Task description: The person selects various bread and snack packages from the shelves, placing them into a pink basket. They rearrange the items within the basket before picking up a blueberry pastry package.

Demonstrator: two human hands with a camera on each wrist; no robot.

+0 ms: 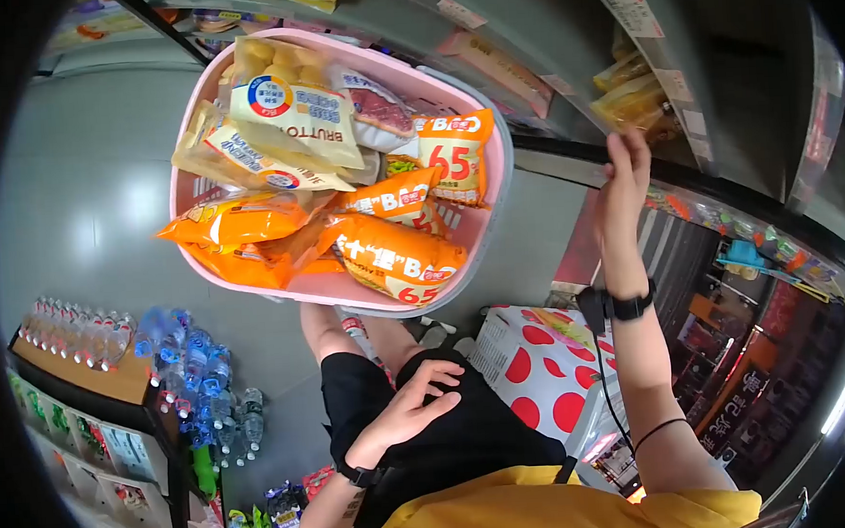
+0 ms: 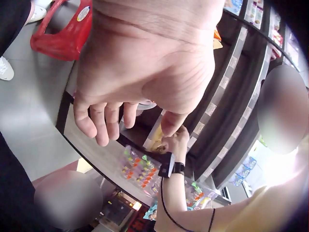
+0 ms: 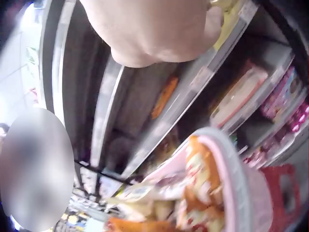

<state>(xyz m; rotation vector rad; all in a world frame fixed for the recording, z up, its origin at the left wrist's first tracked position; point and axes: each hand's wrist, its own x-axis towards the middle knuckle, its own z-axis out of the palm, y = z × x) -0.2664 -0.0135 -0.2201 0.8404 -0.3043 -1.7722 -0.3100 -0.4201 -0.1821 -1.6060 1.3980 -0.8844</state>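
My right hand (image 1: 624, 191) reaches up to the shelf at the right, fingertips right at a yellow package (image 1: 632, 105). The left wrist view shows the same hand (image 2: 176, 142) beside the yellow package (image 2: 157, 140); in the right wrist view its fingers are mostly hidden. My left hand (image 1: 416, 408) hangs loosely over the black shorts (image 1: 488, 423), holding nothing, its fingers relaxed. In front of me stands a pink basket (image 1: 188, 114) with a grey rim, filled with orange snack bags (image 1: 398, 256), cream-coloured packets (image 1: 296, 122) and a pack printed with red meat (image 1: 381, 108).
Tiered shelves (image 3: 108, 92) with price tags rise on the right. At the left are bottled drinks (image 1: 198, 362) on the floor by a low display stand (image 1: 84, 377). A white box with red dots (image 1: 533, 363) stands near my legs. A red plastic item (image 2: 63, 34) is on the floor.
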